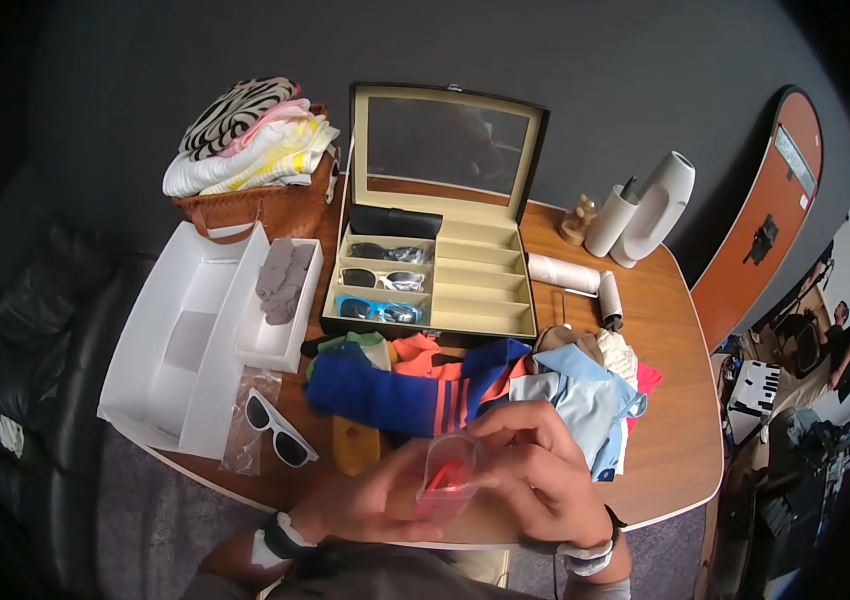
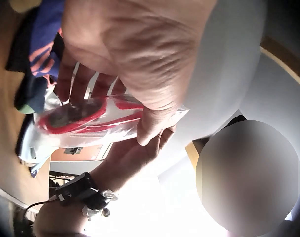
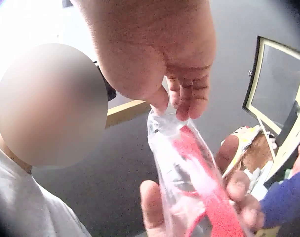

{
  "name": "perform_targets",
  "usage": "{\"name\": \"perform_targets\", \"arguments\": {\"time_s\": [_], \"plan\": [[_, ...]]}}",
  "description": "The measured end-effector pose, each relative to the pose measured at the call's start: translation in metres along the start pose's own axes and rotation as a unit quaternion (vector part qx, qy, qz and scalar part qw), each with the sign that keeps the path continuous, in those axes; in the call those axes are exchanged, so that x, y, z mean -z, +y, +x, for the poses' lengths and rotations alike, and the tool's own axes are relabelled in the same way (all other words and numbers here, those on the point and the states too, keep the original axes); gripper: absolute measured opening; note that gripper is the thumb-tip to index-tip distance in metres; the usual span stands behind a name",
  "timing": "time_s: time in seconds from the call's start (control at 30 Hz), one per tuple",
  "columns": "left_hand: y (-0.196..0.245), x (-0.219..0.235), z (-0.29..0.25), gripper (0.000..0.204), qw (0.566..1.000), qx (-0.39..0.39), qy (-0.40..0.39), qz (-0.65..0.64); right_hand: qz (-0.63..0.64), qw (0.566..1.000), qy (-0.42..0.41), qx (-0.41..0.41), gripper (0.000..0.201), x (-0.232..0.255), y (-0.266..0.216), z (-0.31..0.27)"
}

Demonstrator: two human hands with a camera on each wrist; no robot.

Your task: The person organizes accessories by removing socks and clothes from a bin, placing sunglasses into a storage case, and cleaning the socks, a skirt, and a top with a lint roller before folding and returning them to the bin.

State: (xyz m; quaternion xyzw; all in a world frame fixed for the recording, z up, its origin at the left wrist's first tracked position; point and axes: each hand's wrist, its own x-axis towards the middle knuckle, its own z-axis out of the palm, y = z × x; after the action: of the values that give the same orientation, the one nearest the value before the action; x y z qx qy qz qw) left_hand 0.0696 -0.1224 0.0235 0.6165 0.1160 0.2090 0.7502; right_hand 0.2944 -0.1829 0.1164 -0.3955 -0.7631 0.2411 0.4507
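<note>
Red-framed sunglasses [image 2: 73,121] with dark lenses lie inside a clear plastic bag [image 3: 164,163], held up over the front of the table. My left hand [image 1: 365,500] grips the bagged sunglasses, thumb on one side and fingers on the other. At the bag's end, my right hand [image 3: 160,54] pinches the plastic between thumb and fingertips. White sunglasses [image 1: 280,430] rest on the table beside an empty plastic bag [image 1: 240,450], left of my hands. Behind stands a display case [image 1: 480,262], lid up, with black, white-framed and blue sunglasses [image 1: 380,310] in its left slots.
Folded clothes [image 1: 395,390] spread across the table between my hands and the case. At left are a large white box [image 1: 140,370] and a smaller one [image 1: 275,355] with grey cloth. A brown basket [image 1: 235,208] stands behind; white vases [image 1: 650,215] stand back right.
</note>
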Motion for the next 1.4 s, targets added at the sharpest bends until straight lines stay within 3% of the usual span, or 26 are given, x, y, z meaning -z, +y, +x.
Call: {"name": "perform_targets", "arguments": {"time_s": [0.1, 0.13, 0.2, 0.3, 0.33, 0.4, 0.43, 0.5, 0.57, 0.6, 0.63, 0.77, 0.83, 0.87, 0.97, 1.03, 1.07, 1.3, 1.4], "plan": [[0.005, 0.003, 0.001, 0.079, 0.996, 0.017, -0.038, 0.078, 0.06, 0.998, 0.021, -0.014, 0.007, 0.001, 0.002, -0.005], [-0.004, 0.008, -0.001, 0.064, 0.993, 0.016, -0.035, 0.116, 0.086, 0.996, 0.026, -0.03, 0.004, 0.002, 0.003, -0.006], [-0.006, 0.006, -0.006, 0.051, 0.997, 0.039, 0.03, 0.058, 0.102, 0.994, 0.024, -0.033, 0.008, 0.007, 0.017, -0.009], [0.01, 0.007, 0.008, 0.036, 0.962, 0.002, 0.118, 0.247, 0.236, 0.956, 0.07, -0.161, 0.016, 0.003, 0.025, -0.008], [0.014, 0.01, 0.013, 0.037, 0.925, -0.027, 0.128, 0.357, 0.302, 0.929, 0.081, -0.199, 0.033, 0.0, 0.027, -0.009], [0.019, 0.017, 0.024, 0.038, 0.847, -0.092, 0.143, 0.505, 0.171, 0.954, 0.01, -0.246, 0.045, 0.003, 0.027, -0.003], [0.02, 0.019, 0.028, 0.037, 0.835, -0.095, 0.14, 0.524, 0.104, 0.957, -0.025, -0.268, 0.051, 0.004, 0.027, 0.0], [0.024, 0.025, 0.034, 0.037, 0.81, -0.099, 0.133, 0.563, 0.064, 0.97, -0.035, -0.231, 0.039, 0.002, 0.045, -0.004], [0.037, 0.03, 0.04, 0.043, 0.816, -0.048, 0.11, 0.565, 0.035, 0.98, -0.053, -0.189, 0.027, 0.003, 0.066, -0.01], [0.042, 0.034, 0.044, 0.045, 0.822, -0.037, 0.104, 0.559, 0.057, 0.969, -0.025, -0.239, 0.014, 0.006, 0.063, -0.004], [0.047, 0.037, 0.048, 0.048, 0.827, -0.026, 0.099, 0.552, 0.069, 0.968, -0.006, -0.24, 0.013, 0.01, 0.066, -0.001], [0.045, 0.076, 0.078, 0.046, 0.933, -0.02, 0.084, 0.35, 0.065, 0.965, 0.057, -0.248, 0.009, 0.037, 0.093, 0.017], [0.057, 0.083, 0.1, 0.04, 0.896, -0.031, 0.142, 0.419, 0.077, 0.955, 0.075, -0.275, 0.009, 0.051, 0.112, 0.028], [0.053, 0.089, 0.114, 0.035, 0.892, -0.03, 0.171, 0.418, 0.015, 0.96, 0.093, -0.262, 0.011, 0.055, 0.124, 0.034], [0.029, 0.114, 0.157, 0.028, 0.877, -0.122, 0.199, 0.419, -0.141, 0.957, 0.129, -0.217, 0.015, 0.068, 0.172, 0.05], [0.014, 0.128, 0.183, 0.023, 0.855, -0.135, 0.203, 0.457, -0.198, 0.953, 0.131, -0.188, 0.015, 0.076, 0.207, 0.059], [0.007, 0.134, 0.194, 0.021, 0.844, -0.142, 0.205, 0.475, -0.202, 0.947, 0.125, -0.217, 0.018, 0.078, 0.219, 0.064], [-0.018, 0.152, 0.233, 0.015, 0.783, -0.124, 0.229, 0.565, -0.316, 0.923, 0.062, -0.21, 0.022, 0.075, 0.274, 0.072], [-0.024, 0.156, 0.235, 0.013, 0.756, -0.068, 0.217, 0.614, -0.407, 0.892, 0.003, -0.195, 0.016, 0.073, 0.284, 0.073]]}}
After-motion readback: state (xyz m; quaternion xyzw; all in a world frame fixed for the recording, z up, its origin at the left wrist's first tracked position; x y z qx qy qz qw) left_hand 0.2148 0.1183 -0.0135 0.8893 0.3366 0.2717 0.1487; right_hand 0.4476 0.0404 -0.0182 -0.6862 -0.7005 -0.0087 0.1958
